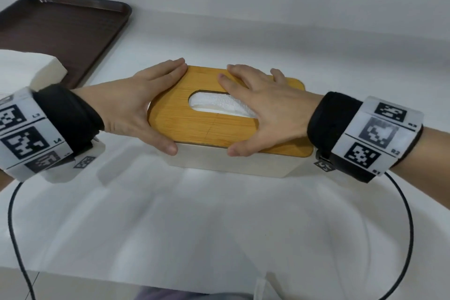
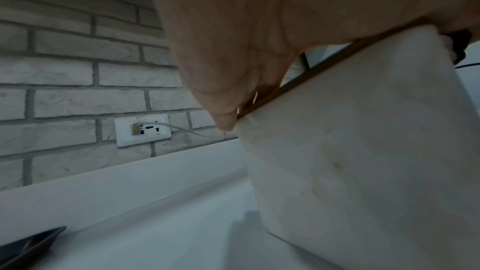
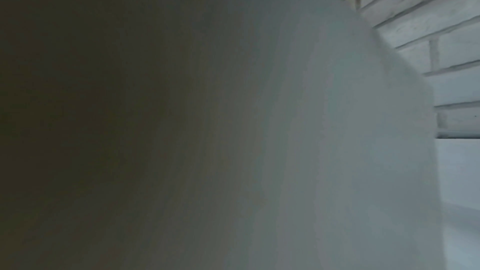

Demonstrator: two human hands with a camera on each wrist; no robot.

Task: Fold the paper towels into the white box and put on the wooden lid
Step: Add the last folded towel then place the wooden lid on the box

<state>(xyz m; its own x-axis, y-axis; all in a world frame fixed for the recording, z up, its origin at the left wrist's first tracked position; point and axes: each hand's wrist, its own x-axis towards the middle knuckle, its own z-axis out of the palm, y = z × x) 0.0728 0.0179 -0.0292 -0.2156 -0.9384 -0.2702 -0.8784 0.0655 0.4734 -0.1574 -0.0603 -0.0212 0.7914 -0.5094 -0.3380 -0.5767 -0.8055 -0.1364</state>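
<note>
Got the lid [image 1: 207, 126] sat on the box [image 1: 231, 161] mid-table [image 1: 219, 214], towels [image 1: 214, 102] showing through it, with left hand [image 1: 136, 100] spanning its left end and right hand [image 1: 267, 109] flat across the top, fingers on both straight and relaxed, gripping nothing, plus a tray [image 1: 60, 31] off far left.

Brown tray [image 1: 60, 31] at ten o'clock on white table [image 1: 219, 214] — brick wall [image 2: 64, 59] behind, socket [image 2: 142, 129] with cable plugged in.

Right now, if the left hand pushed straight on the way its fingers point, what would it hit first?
The wooden lid: its end sits between the thumb and fingers of the left hand. Beyond that, probably the right hand resting on the lid.
</note>
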